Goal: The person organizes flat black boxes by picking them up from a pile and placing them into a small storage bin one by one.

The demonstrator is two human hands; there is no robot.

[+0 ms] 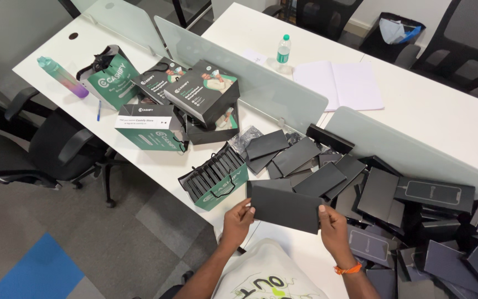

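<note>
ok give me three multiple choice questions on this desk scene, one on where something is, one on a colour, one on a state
1. Where does the clear water bottle stand?
A. on the far desk, beyond the frosted divider
B. on the floor
C. inside the green bag

2. What colour is the band on the right wrist?
A. blue
B. orange
C. white

3. How is the flat dark box held?
A. lying untouched on the desk
B. in one hand only
C. by the left hand and right hand, one at each end

Answers: 1 A, it stands behind the divider near the open notebook. 2 B, the band is bright orange. 3 C, the fingers of both hands grip its opposite ends.
</note>
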